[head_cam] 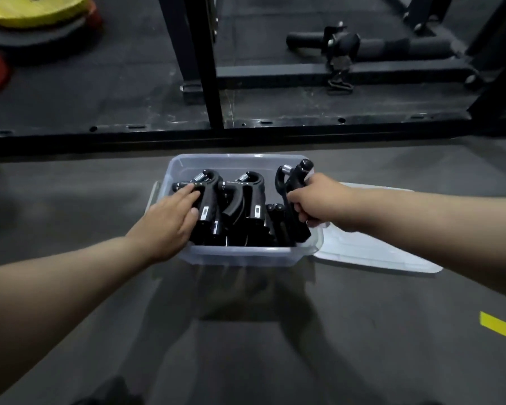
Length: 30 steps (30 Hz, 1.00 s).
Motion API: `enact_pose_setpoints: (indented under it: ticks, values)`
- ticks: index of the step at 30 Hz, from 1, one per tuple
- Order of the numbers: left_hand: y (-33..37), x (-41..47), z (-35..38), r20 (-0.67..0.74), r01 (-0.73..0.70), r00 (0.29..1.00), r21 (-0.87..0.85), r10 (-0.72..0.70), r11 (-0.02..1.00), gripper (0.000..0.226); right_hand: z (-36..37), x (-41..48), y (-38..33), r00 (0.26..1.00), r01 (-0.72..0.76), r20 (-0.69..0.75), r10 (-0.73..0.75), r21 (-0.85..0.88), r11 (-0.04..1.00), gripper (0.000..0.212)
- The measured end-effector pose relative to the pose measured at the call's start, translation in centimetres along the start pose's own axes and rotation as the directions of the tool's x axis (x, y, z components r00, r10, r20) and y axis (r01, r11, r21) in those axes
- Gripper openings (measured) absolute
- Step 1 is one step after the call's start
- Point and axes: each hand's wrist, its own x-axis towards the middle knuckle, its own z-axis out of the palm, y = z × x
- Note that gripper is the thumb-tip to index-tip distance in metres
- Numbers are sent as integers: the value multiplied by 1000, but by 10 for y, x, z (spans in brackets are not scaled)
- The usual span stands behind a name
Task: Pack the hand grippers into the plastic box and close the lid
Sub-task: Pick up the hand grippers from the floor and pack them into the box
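A clear plastic box [240, 255] stands open on the grey floor in the middle of the head view. Several black hand grippers [253, 200] with metal springs lie inside it. My left hand [170, 217] rests with straight fingers on the leftmost gripper [206, 194] in the box. My right hand [316, 204] grips one more black hand gripper [294, 178] by its handles, holding it upright over the box's right end. The clear lid [371, 249] lies flat on the floor just right of the box, partly under my right forearm.
A black steel rack frame [216, 124] runs across the floor right behind the box. Yellow and red weight plates [35, 13] are stacked at the far left. A padded black bar attachment [362, 45] lies at the back right. A yellow floor mark [500, 327] shows at the right edge.
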Motion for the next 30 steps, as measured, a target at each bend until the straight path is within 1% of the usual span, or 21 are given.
enact_pose_setpoints:
  ticks: [2,3,5,7,9,11,12,13,15,17,19,20,21,22,23,24,25,27,28,29,30]
  values:
    - [5,7,-4,-5,44,999,-31,-44,999,69,-1,6,-1,999,-38,-8,39,36,999,12]
    - [8,10,-6,-9,57,998,-2,-57,998,70,-1,8,-3,997,-76,-6,77,59,995,13]
    - [10,18,-8,-8,19,1000,109,-19,994,74,1,11,-3,989,-147,8,146,82,986,17]
    - [10,26,-7,-4,-34,999,178,36,983,77,9,17,-1,989,-148,26,147,70,986,21]
    - [6,32,-6,-4,-62,998,167,64,984,73,21,25,4,994,-109,29,109,15,994,22]
    - [3,38,-4,-2,-107,994,154,108,982,71,34,31,6,994,-106,28,105,13,994,24]
    - [3,41,-4,-5,-118,993,135,120,984,72,40,33,8,991,-117,61,116,18,993,24]
    - [5,45,-5,-16,-114,993,93,116,989,72,45,32,9,988,-114,104,114,-5,993,21]
    - [16,54,-6,-36,-95,995,-21,94,995,71,50,31,13,978,-74,182,100,-142,987,12]
    - [36,62,-9,-21,-138,990,-110,137,984,67,48,28,14,970,-47,223,99,-230,972,18]
    - [57,69,-10,-13,-231,973,-165,232,959,63,40,29,12,957,54,285,60,-376,925,33]
    - [65,73,-9,-5,-277,960,-184,281,943,61,36,30,11,944,136,326,42,-504,853,36]
    - [72,77,-7,20,-316,945,-196,326,928,60,29,30,10,932,230,363,15,-619,751,36]
    - [76,80,-3,66,-348,928,-198,366,917,58,25,32,10,917,339,396,-41,-722,604,33]
    - [78,83,1,127,-377,907,-180,402,908,55,20,33,11,896,427,432,-106,-771,472,32]
    - [78,83,7,181,-410,884,-140,430,901,52,15,36,12,874,484,466,-141,-802,351,31]
    - [77,83,12,207,-444,867,-92,453,892,50,9,40,12,856,516,486,-177,-823,237,32]
    - [74,80,17,177,-479,861,-31,476,877,51,-2,52,11,847,494,481,-227,-869,2,40]
    - [74,79,18,158,-476,867,-21,473,879,53,-7,57,9,855,458,461,-239,-886,-72,41]
    - [75,79,18,150,-469,872,-20,466,883,52,-10,62,8,871,417,426,-247,-905,-90,39]
    - [77,80,18,151,-456,878,-27,454,890,48,-9,67,7,896,383,391,-211,-921,-78,36]
